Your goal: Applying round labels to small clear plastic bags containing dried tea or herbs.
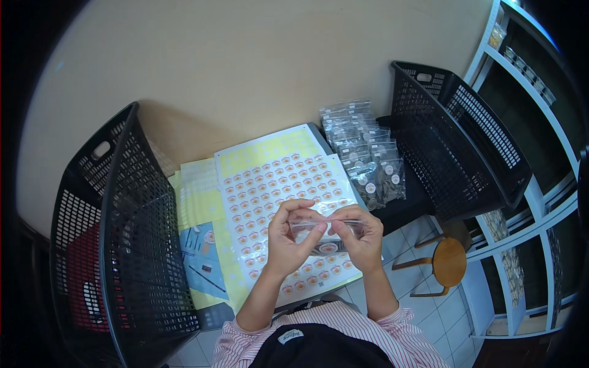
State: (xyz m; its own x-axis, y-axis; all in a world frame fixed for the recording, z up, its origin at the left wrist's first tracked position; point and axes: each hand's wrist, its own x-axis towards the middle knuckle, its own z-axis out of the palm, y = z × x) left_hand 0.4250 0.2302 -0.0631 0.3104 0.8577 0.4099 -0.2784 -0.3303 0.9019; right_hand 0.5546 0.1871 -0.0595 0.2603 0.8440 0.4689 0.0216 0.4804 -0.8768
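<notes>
Between both hands, over the table, is a clear plastic zip bag (328, 249) with dark contents and a round sticker on its front. My left hand (294, 234) pinches the bag's top edge near the middle with thumb and fingers. From the other side, my right hand (359, 234) grips the same edge, its thumb close to the left thumb. Beneath the hands lies a white sheet of round printed stickers (262, 202), with rows of small orange and pink designs. Several filled zip bags (361, 152) with round stickers lie in overlapping rows beyond my right hand.
A tall black plastic basket (138, 239) stands at the left, another black basket (441, 133) at the right. Yellow backing sheets (200, 207) and a blue sheet (202, 257) lie on the table's left. A wooden stool (450, 262) and white shelving (529, 198) are at the right.
</notes>
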